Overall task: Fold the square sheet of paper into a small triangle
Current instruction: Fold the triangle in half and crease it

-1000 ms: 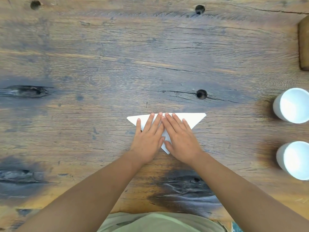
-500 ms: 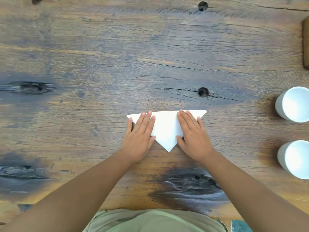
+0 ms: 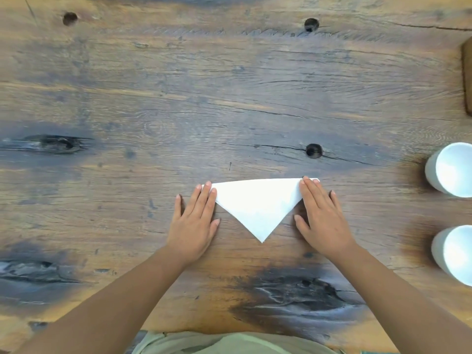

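Observation:
A white sheet of paper [image 3: 258, 203], folded into a triangle, lies flat on the wooden table [image 3: 178, 98]. Its long folded edge faces away from me and its point aims toward me. My left hand [image 3: 195, 221] lies flat with straight fingers, the fingertips pressing the triangle's left corner. My right hand [image 3: 320, 218] lies flat too, its fingertips pressing the right corner. The middle of the triangle is uncovered.
Two white cups stand at the right edge, one farther [image 3: 450, 169] and one nearer [image 3: 453, 252]. A brown wooden block [image 3: 467, 77] sits at the far right. Dark knot holes [image 3: 314, 150] mark the tabletop.
Both hands slid apart from the middle of the triangle out to its left and right corners along the folded edge, uncovering the paper's centre.

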`<control>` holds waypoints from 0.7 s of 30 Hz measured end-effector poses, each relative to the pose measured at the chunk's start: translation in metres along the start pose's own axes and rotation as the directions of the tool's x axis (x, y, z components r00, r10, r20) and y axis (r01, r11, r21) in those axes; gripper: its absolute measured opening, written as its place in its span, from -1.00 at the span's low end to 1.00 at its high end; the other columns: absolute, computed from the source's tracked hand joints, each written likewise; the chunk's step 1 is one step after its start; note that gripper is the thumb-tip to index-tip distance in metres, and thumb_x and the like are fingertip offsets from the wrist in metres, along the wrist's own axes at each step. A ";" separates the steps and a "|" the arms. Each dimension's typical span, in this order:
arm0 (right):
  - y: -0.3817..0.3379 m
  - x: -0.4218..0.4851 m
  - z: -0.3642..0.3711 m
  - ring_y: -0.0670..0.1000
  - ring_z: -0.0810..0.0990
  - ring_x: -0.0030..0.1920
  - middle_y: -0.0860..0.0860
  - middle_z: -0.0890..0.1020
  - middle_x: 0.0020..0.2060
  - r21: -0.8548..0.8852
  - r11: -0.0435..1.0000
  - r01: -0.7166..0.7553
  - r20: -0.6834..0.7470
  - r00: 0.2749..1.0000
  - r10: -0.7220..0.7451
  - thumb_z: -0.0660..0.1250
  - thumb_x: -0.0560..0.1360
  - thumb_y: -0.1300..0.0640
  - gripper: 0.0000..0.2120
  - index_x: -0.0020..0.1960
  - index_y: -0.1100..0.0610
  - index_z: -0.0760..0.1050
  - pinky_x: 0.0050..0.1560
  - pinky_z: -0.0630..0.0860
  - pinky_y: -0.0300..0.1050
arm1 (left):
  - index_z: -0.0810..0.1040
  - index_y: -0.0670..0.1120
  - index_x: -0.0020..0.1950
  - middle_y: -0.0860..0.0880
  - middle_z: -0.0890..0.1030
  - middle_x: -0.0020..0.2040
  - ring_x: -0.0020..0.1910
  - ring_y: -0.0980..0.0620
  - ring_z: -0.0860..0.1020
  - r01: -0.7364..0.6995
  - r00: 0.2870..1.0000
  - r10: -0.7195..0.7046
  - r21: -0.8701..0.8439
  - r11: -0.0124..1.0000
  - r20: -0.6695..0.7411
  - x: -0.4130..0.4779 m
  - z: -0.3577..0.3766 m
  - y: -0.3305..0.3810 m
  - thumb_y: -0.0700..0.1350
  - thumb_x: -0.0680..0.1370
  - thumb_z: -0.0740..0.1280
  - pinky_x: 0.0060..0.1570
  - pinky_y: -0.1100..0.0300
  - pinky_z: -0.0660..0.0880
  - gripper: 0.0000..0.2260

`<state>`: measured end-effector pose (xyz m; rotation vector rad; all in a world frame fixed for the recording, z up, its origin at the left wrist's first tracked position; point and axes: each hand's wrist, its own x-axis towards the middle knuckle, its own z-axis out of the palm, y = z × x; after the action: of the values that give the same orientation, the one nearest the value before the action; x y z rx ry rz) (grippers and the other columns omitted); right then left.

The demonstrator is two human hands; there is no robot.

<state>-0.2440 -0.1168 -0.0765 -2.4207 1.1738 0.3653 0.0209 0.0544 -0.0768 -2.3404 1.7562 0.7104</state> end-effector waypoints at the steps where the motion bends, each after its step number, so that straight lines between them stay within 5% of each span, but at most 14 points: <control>1: 0.001 0.000 -0.001 -0.01 -0.09 0.59 -0.02 0.01 0.60 -0.001 1.000 -0.005 0.003 1.000 0.005 0.20 0.57 -0.03 -0.27 0.60 0.09 -0.09 0.56 -0.03 0.16 | -0.07 -0.10 0.61 -0.05 -0.11 0.62 0.59 -0.05 -0.12 0.004 1.000 -0.004 -0.007 1.000 0.009 0.000 -0.001 0.001 0.08 0.68 0.04 0.50 -0.25 -0.02 -0.43; 15: 0.004 -0.001 0.001 0.03 0.00 0.59 0.00 0.06 0.60 -0.026 1.000 -0.009 -0.008 1.000 0.009 0.23 0.55 0.01 -0.27 0.59 0.11 -0.06 0.54 0.07 0.18 | -0.03 -0.12 0.61 -0.07 -0.07 0.63 0.59 -0.06 -0.09 0.030 0.999 -0.030 0.010 1.000 0.019 -0.003 -0.003 -0.002 0.11 0.66 0.00 0.48 -0.30 0.04 -0.41; 21: 0.004 -0.001 0.000 0.03 0.00 0.59 0.00 0.05 0.60 -0.018 1.000 -0.013 -0.002 1.000 0.013 0.22 0.56 0.01 -0.28 0.59 0.11 -0.05 0.54 0.06 0.18 | -0.07 -0.13 0.61 -0.13 -0.12 0.62 0.59 -0.11 -0.17 0.036 0.999 -0.036 -0.002 0.999 0.021 0.011 -0.009 0.027 0.12 0.67 0.00 0.49 -0.30 -0.14 -0.40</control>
<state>-0.2474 -0.1182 -0.0776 -2.4301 1.1925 0.3798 0.0009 0.0332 -0.0691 -2.3510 1.7011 0.7285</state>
